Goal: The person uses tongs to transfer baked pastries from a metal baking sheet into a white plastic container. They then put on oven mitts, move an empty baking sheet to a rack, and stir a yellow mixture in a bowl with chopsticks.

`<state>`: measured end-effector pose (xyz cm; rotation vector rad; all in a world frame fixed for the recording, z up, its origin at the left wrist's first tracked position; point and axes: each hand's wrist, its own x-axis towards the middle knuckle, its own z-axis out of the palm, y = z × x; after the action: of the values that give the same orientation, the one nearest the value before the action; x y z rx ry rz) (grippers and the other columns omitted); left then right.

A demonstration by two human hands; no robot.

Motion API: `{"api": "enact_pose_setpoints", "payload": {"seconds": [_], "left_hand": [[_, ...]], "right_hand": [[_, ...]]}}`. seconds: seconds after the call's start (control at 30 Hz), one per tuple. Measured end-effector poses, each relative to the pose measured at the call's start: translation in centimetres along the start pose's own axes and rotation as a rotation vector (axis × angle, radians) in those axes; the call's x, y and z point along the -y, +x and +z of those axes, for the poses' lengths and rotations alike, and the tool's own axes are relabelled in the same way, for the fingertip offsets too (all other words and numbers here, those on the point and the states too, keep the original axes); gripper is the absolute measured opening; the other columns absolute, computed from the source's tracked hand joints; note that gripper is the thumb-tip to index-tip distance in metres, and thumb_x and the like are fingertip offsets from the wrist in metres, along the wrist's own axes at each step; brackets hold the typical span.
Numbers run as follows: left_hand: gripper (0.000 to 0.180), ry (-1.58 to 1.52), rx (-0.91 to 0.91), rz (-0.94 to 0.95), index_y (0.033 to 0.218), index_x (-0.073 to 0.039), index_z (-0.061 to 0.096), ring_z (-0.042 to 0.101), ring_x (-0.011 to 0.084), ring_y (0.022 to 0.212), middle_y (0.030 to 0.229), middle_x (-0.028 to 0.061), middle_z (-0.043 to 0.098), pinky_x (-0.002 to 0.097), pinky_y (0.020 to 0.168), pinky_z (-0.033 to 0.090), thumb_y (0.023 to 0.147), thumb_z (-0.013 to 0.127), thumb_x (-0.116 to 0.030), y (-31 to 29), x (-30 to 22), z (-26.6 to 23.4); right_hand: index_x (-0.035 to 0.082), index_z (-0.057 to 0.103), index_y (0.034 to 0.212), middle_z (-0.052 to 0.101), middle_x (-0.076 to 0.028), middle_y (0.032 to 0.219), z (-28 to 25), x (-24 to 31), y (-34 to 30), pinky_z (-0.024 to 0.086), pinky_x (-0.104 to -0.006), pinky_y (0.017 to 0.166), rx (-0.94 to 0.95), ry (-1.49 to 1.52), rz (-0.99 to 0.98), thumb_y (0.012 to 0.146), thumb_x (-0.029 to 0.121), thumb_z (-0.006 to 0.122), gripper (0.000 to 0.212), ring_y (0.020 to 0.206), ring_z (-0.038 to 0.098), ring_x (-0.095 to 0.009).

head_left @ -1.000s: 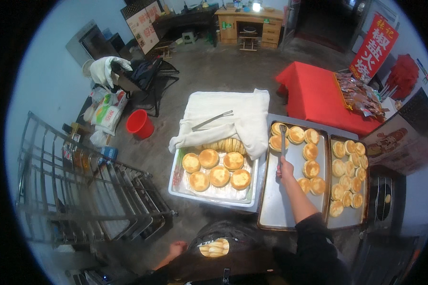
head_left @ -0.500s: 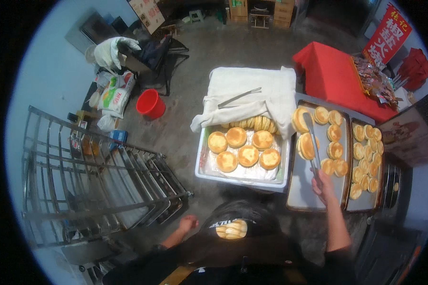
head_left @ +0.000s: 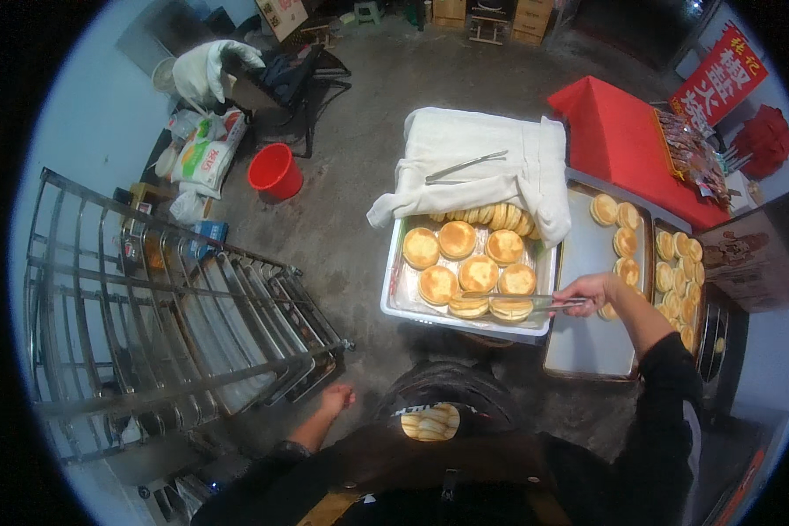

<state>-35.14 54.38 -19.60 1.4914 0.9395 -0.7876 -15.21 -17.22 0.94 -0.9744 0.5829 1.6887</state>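
Note:
My right hand (head_left: 592,294) is closed round metal tongs (head_left: 543,302), reaching left over the near edge of a white bin (head_left: 390,305). The tongs' arms lie along two round browned flatbreads (head_left: 510,309) at the front of the bin. Whether they still pinch them I cannot tell. Behind sit several more flatbreads (head_left: 478,273), flat side up, and a row standing on edge (head_left: 500,216). A white cloth (head_left: 486,140) covers the bin's far part, with a second pair of tongs (head_left: 466,167) on top. My left hand (head_left: 337,399) hangs low beside my body, fingers curled, holding nothing.
Right of the bin lie a baking tray (head_left: 587,346) with some flatbreads and another fuller tray (head_left: 675,272). A red-covered table (head_left: 609,131) stands beyond. At left are a metal rack (head_left: 184,298) and a red bucket (head_left: 275,173).
My right hand has swung the tongs left from the baking tray to the bin. Two flatbreads went from the tray to the bin's front. The view has shifted slightly.

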Motion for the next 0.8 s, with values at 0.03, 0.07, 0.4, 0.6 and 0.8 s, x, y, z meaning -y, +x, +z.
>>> {"api": "enact_pose_setpoints", "payload": {"seconds": [0.03,0.07,0.4,0.6,0.8], "left_hand": [[0.01,0.003,0.012,0.023,0.1,-0.006,0.067,0.068,0.0156,0.066,0.081,0.0058,0.071,0.0316,0.058,0.053,0.095,0.065,-0.014,-0.7,0.9,-0.4],[0.01,0.006,0.001,0.007,0.1,-0.005,0.067,0.068,0.0162,0.065,0.081,0.0062,0.071,0.0319,0.057,0.053,0.096,0.065,-0.014,-1.4,1.9,-0.8],[0.006,0.61,0.136,0.208,0.092,-0.005,0.064,0.066,0.0207,0.062,0.076,0.0091,0.069,0.0356,0.053,0.053,0.094,0.06,-0.01,-2.5,6.0,-0.1],[0.003,0.073,0.086,-0.126,0.09,-0.005,0.066,0.069,0.0221,0.065,0.077,0.0095,0.069,0.0362,0.057,0.056,0.091,0.064,-0.007,2.8,-1.5,4.1],[0.009,0.253,0.226,0.012,0.098,-0.004,0.069,0.07,0.0223,0.068,0.083,0.0105,0.071,0.0364,0.059,0.056,0.092,0.068,-0.011,7.2,-8.2,7.9]], "right_hand": [[0.005,0.063,0.132,0.054,0.003,0.068,-0.7,1.0,0.2,0.028,-0.0183,0.038,-0.039,-0.004,0.095,0.105,0.047,0.051,0.052,0.047,0.039,-0.004],[0.005,0.063,0.133,0.053,0.003,0.067,-1.2,1.7,0.3,0.028,-0.0182,0.037,0.034,0.003,0.107,0.106,0.047,0.05,0.052,0.047,0.037,-0.004],[0.006,0.068,0.124,0.053,0.003,0.063,2.1,-1.7,-5.9,0.031,-0.0201,0.038,-0.273,-0.095,0.107,0.109,0.05,0.04,0.055,0.045,0.036,-0.005],[0.004,0.068,0.12,0.053,0.003,0.061,7.3,-9.1,-14.8,0.035,-0.0229,0.039,-0.438,-0.21,-0.047,0.108,0.048,0.043,0.052,0.042,0.041,-0.006],[0.004,0.067,0.113,0.055,0.002,0.063,10.7,-22.8,-17.5,0.034,-0.0224,0.04,-0.73,0.254,-0.376,0.107,0.05,0.044,0.052,0.046,0.044,-0.006]]}}
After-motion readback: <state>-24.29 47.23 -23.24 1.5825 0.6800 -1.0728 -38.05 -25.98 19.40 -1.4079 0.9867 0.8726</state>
